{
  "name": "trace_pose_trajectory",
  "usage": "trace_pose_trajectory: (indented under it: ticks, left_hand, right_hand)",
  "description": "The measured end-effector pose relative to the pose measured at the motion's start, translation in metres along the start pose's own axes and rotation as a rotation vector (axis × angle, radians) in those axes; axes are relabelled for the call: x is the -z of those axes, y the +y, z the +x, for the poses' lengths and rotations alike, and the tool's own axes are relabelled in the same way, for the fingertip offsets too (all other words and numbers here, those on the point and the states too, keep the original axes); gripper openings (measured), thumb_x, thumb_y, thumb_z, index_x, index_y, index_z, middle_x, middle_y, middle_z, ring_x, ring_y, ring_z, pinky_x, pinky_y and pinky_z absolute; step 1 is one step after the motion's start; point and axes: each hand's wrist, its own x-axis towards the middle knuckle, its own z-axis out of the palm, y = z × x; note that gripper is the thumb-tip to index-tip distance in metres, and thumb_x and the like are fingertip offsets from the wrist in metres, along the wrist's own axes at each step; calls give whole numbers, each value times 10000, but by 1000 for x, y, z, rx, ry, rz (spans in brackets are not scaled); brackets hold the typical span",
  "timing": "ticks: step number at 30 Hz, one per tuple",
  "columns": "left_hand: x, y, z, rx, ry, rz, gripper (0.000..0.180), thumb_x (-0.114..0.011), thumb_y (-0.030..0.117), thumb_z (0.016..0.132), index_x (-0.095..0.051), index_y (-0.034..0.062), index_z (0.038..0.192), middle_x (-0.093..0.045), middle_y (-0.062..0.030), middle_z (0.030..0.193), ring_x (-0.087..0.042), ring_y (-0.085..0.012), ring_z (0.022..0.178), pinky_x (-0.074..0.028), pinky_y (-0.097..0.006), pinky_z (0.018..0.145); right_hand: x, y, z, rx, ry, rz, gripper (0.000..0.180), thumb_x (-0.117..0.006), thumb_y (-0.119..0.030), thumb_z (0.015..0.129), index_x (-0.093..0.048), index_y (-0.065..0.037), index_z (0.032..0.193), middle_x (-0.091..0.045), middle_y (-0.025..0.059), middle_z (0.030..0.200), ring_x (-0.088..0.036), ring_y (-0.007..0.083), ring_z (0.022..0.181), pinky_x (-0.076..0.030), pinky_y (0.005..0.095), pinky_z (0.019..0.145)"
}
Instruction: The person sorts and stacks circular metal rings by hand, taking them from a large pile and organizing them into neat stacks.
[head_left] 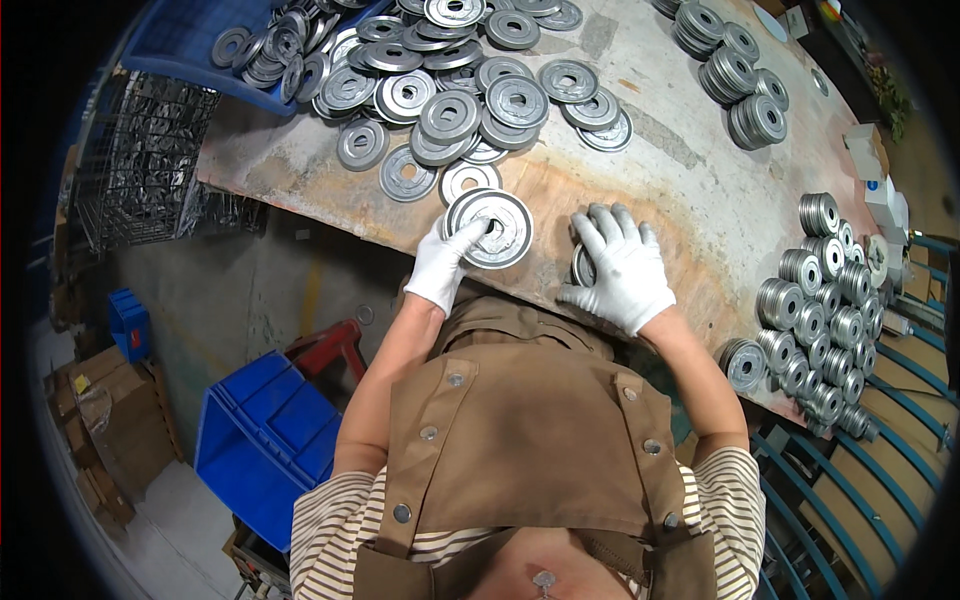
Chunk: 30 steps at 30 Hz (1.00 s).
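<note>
L grip [447, 262] fingers in disc [489, 227] hole, R hand [621, 269] on stack [583, 266]

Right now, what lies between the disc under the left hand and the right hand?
Head view: only bare worn tabletop separates the disc under the left hand from the right hand.

Worn workbench [680, 170] up top, scuffed wooden surface rubbed grey and rust-brown, front edge curving across the view. Grey concrete floor [240, 320] below it on the left, dull and stained, faint yellow line painted across. Blue plastic crate [265, 440] sitting on that floor, a smaller blue box [128, 322] further left. Red metal frame [330, 350] just beside the crate. Cardboard boxes [100, 420] stacked at the far left edge. Wire mesh basket [140, 160] hanging off the bench's left end. Blue roller rack [860, 480] running along the right. Even overhead light, no hard shadows.
</note>
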Motion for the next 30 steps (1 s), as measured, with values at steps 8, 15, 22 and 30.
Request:
trace_pose_trajectory:
  ticks: [8, 15, 22, 30]
  left_hand:
    - [23, 2, -1, -25, 65, -15, 407, -708, 50, 861, -559, 7, 1238, -672, -87, 1093, -669, -175, 971, -569, -332, 822]
    - [22, 7, -7, -31, 108, -106, 385, -694, 36, 866, -569, 11, 1229, -675, -86, 1083, -670, -180, 965, -563, -323, 835]
    - [30, 10, -16, -55, 118, -155, 365, -681, 33, 874, -572, 23, 1222, -670, -75, 1092, -671, -171, 951, -569, -331, 815]
    - [22, 11, -4, -58, 99, -137, 388, -698, 34, 860, -569, 15, 1225, -667, -81, 1101, -663, -179, 964, -560, -335, 830]
  right_hand:
    - [10, 14, 2, -79, -131, 187, 618, -736, -268, 661, -534, -72, 1211, -556, 157, 1195, -520, 326, 1153, -419, 454, 950]
    - [-7, -25, 134, 302, 293, 131, 521, -696, -174, 723, -530, -93, 1210, -544, 124, 1250, -506, 302, 1172, -396, 462, 996]
    - [-53, -24, 186, 286, 73, 32, 346, -615, -143, 790, -610, -114, 1135, -581, 117, 1166, -550, 319, 1130, -459, 469, 922]
    - [-18, 18, 103, -478, 141, 1158, 468, -711, -177, 885, -575, 36, 1278, -706, 68, 881, -635, 102, 631, -507, 210, 579]
